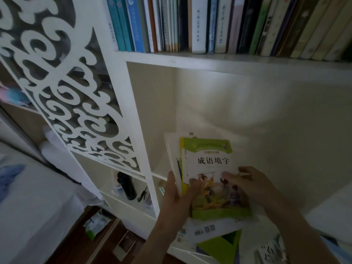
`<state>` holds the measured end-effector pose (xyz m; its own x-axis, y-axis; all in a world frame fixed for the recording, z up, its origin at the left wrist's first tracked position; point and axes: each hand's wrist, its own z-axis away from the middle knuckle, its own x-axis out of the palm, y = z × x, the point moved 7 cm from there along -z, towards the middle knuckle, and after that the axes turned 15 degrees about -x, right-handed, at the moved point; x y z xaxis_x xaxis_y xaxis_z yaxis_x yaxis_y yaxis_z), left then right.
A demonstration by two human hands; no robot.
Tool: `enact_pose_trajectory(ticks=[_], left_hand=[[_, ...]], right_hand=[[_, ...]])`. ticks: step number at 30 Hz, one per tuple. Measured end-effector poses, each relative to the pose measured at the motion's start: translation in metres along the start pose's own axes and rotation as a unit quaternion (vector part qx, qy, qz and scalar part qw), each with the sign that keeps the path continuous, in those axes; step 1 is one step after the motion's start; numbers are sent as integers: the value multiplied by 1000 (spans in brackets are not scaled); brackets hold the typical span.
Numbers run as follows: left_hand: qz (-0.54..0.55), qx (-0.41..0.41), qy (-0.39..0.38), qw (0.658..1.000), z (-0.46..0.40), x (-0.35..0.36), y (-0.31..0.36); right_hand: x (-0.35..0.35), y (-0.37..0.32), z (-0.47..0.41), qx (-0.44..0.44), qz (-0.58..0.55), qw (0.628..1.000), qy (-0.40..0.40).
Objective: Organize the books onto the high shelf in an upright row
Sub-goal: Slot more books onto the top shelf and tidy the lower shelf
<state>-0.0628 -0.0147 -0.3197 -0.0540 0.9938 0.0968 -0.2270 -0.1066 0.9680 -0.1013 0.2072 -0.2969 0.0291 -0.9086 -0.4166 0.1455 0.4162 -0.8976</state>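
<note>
Where the view is nearest, loose books point(213, 231) lie flat and overlapping on the lower shelf board point(247, 242), apparently awaiting sorting. Left hand point(176, 195): grips the spine edge of a small stack of books point(174, 159), thumb on the front cover, presumably to keep the stack together. Right hand point(249, 184): fingers curled on the cover of the green-bordered book point(209, 168) at the front of the stack, seemingly steadying it for lifting. Open compartment point(247, 111): holds only this stack and the loose books. Small side cubby point(133, 204): contains a dark bottle point(126, 185). High shelf point(228, 58), farthest: carries an upright row of books point(200, 23), those at right leaning.
</note>
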Motion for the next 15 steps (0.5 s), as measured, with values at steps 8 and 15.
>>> enact_pose_trajectory(ticks=[8, 15], left_hand=[[-88, 150, -154, 973, -24, 20, 98], [-97, 134, -143, 976, -44, 28, 101]], right_hand=[[-42, -75, 16, -263, -176, 945, 79], [-34, -55, 8, -266, -220, 932, 110]])
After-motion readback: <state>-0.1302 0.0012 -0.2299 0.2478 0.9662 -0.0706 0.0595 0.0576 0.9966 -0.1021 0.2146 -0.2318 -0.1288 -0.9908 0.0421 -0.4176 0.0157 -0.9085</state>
